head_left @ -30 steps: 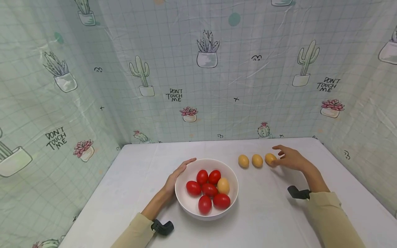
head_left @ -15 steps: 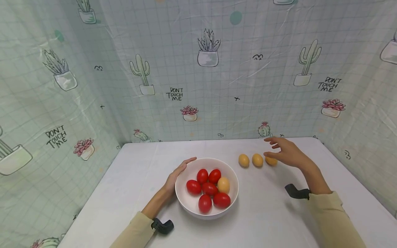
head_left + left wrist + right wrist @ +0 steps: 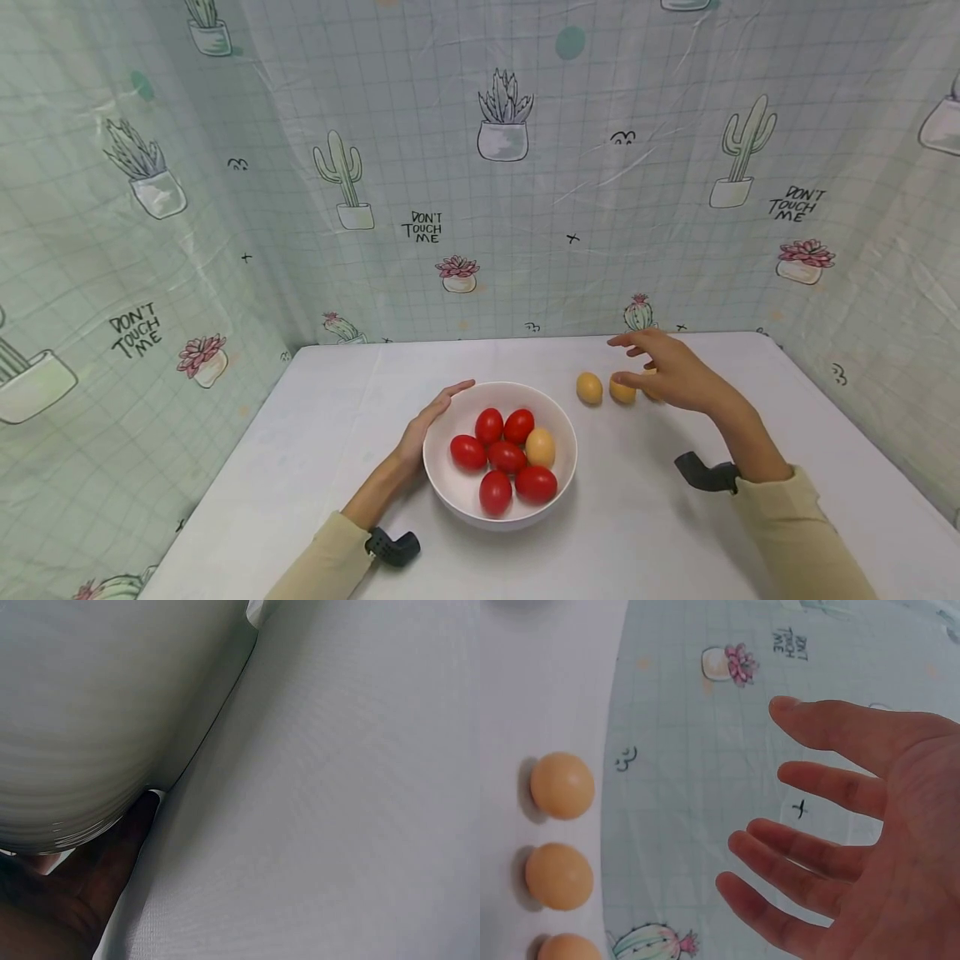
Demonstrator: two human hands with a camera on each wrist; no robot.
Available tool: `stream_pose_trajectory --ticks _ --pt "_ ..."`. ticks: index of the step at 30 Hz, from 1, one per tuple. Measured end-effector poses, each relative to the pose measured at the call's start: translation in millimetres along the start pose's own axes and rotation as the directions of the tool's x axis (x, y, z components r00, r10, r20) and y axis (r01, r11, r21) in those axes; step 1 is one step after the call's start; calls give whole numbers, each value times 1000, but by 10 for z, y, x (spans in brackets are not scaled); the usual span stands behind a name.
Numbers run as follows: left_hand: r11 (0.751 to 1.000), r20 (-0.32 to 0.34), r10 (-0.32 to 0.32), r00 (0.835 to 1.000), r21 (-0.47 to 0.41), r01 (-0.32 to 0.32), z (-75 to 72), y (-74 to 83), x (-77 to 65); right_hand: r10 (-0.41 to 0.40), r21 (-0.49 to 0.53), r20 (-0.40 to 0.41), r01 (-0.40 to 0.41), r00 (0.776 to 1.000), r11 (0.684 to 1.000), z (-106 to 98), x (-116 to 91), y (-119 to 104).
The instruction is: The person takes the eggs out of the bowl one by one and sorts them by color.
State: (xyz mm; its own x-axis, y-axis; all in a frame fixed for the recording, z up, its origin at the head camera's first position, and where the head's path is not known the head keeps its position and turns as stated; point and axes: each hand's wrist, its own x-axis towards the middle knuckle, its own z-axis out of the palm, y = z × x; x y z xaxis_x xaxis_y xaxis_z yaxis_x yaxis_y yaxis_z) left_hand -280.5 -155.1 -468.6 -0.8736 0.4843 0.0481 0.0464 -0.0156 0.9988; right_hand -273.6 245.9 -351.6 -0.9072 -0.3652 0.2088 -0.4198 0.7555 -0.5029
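Note:
A white bowl [image 3: 558, 492] stands on the table, holding several glossy red egg-shaped pieces [image 3: 507, 458] and one yellow egg-shaped piece [image 3: 540, 448]. My left hand [image 3: 422, 429] rests against the bowl's left side, fingers stretched along the outer wall; the left wrist view shows fingers [image 3: 112, 855] under its curve. Three yellow egg-shaped pieces lie in a row right of the bowl: the left one [image 3: 589, 388], the middle one [image 3: 622, 390] and the right one, mostly hidden by my hand. Above the two right ones hovers my right hand [image 3: 671, 371], fingers spread, holding nothing.
The white table [image 3: 337, 400] ends at the back against a printed curtain [image 3: 525, 233], which also hangs along both sides. Black wrist cameras [image 3: 393, 548] jut out below both wrists.
My right hand has drawn back from the rightmost yellow piece, rising slightly and moving left over the row. That piece stays on the table. My left hand and the bowl stay put.

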Motion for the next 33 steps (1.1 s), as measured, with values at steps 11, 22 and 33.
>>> stream_pose_trajectory --ticks 11,22,33 --pt "1000 4 -11 1000 2 11 1 -13 -5 -80 36 40 78 996 996 152 -3 -204" --pt "1000 -4 -15 1000 11 15 2 3 -5 -156 48 154 150 976 988 261 144 -452" --pt "1000 -9 -19 1000 4 19 -2 0 -3 -272 8 321 285 907 959 352 439 -841"
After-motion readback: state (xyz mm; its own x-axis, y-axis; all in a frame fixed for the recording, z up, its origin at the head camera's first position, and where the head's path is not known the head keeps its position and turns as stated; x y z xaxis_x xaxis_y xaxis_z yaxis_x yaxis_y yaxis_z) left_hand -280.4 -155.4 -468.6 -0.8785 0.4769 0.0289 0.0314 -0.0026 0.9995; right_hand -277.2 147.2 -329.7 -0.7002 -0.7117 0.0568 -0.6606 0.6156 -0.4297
